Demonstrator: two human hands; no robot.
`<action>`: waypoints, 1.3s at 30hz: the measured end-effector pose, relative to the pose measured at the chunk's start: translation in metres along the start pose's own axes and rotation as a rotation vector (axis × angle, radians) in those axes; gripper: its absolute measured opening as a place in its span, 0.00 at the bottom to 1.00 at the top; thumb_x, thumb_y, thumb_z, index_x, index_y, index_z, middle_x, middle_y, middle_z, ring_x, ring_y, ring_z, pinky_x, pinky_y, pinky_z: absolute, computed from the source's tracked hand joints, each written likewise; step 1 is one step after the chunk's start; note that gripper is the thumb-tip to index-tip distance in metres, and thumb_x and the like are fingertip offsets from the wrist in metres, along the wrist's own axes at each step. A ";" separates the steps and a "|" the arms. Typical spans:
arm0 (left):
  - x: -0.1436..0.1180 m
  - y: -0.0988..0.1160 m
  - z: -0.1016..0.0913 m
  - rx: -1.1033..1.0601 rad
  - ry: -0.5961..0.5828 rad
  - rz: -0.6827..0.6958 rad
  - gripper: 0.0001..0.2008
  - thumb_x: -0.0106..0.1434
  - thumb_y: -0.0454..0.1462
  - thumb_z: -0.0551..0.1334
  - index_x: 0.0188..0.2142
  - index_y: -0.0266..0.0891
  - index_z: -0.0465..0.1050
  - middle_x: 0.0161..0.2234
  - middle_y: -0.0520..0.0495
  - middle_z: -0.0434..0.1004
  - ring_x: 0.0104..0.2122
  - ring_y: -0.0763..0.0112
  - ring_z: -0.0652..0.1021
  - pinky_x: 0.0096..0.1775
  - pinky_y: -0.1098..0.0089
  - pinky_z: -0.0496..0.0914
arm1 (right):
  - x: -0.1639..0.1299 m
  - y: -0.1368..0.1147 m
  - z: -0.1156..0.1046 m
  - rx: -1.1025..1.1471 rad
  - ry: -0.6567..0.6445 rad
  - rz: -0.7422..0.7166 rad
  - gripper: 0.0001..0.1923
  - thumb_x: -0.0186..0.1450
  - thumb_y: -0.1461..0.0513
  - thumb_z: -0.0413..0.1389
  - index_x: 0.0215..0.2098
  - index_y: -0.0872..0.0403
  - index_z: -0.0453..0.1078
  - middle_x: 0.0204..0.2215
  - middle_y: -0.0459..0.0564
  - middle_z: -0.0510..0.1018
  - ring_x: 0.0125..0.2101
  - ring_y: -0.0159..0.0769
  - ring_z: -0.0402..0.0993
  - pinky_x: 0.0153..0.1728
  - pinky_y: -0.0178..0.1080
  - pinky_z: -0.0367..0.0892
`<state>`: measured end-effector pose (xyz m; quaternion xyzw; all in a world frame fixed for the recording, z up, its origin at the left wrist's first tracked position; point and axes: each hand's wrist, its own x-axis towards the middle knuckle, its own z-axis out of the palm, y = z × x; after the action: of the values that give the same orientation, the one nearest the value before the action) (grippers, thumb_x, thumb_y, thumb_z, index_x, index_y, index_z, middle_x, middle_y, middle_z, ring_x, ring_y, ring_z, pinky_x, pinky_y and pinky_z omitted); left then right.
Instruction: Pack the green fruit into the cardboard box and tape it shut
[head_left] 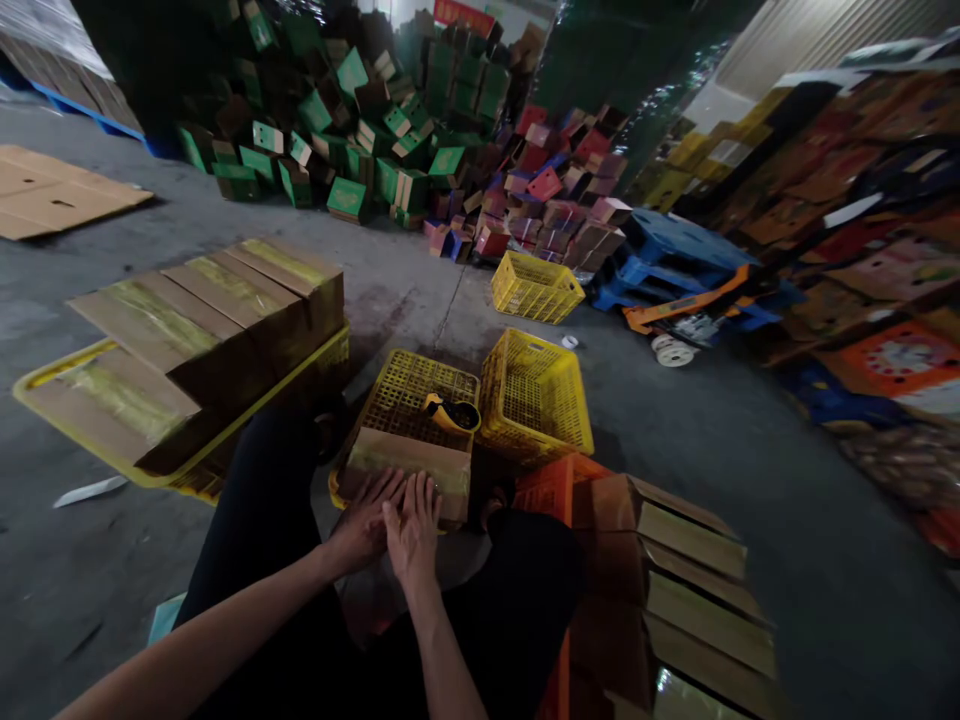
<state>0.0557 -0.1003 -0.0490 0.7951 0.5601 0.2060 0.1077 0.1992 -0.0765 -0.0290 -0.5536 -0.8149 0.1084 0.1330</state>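
Note:
A small cardboard carton (420, 455) with tape along its top sits between my knees, on the near end of a yellow plastic crate (405, 375). My left hand (366, 520) lies on the carton's near side with its fingers stretched out. Right beside it my right hand (414, 525) presses flat on the same carton, fingers extended, the two hands touching or nearly so. Neither hand grips anything. Just beyond the carton, a yellow and black tape dispenser (452, 413) lies on the crate's lattice surface.
Taped cartons (225, 290) fill a yellow crate (187, 487) on the left; more cartons (697, 580) stand in an orange crate (551, 490) on the right. Yellow crates (536, 390) sit ahead. Behind are a pallet jack (690, 310), blue pallets (675, 245) and heaped green boxes (349, 200).

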 end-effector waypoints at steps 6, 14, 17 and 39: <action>-0.005 -0.019 -0.012 -0.089 0.120 -0.320 0.29 0.71 0.39 0.51 0.70 0.36 0.56 0.69 0.35 0.56 0.69 0.50 0.57 0.66 0.44 0.51 | 0.006 -0.012 -0.009 0.023 -0.039 -0.039 0.38 0.74 0.44 0.40 0.72 0.61 0.48 0.71 0.60 0.51 0.72 0.50 0.42 0.68 0.59 0.45; 0.008 -0.046 -0.034 -0.827 0.459 -0.631 0.31 0.71 0.53 0.48 0.61 0.35 0.69 0.61 0.37 0.71 0.63 0.55 0.69 0.65 0.54 0.61 | 0.055 -0.067 0.000 0.232 -0.205 -0.161 0.29 0.77 0.50 0.39 0.71 0.53 0.55 0.69 0.54 0.58 0.71 0.45 0.45 0.68 0.58 0.45; 0.009 -0.047 -0.040 -0.920 0.513 -0.645 0.34 0.68 0.58 0.49 0.58 0.36 0.72 0.60 0.38 0.72 0.63 0.54 0.69 0.65 0.55 0.60 | 0.068 -0.073 0.001 0.298 -0.251 -0.202 0.28 0.77 0.50 0.39 0.71 0.51 0.54 0.69 0.53 0.58 0.71 0.43 0.45 0.68 0.57 0.46; 0.004 -0.028 -0.008 0.053 0.187 -0.418 0.33 0.73 0.50 0.51 0.70 0.35 0.54 0.72 0.33 0.47 0.72 0.49 0.44 0.65 0.42 0.51 | 0.032 0.078 -0.040 -0.052 0.000 0.199 0.40 0.75 0.44 0.36 0.71 0.66 0.50 0.70 0.66 0.52 0.70 0.51 0.48 0.65 0.54 0.54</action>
<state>0.0301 -0.0870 -0.0522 0.6419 0.7253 0.2373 0.0747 0.2693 -0.0174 -0.0136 -0.6350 -0.7585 0.1000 0.1074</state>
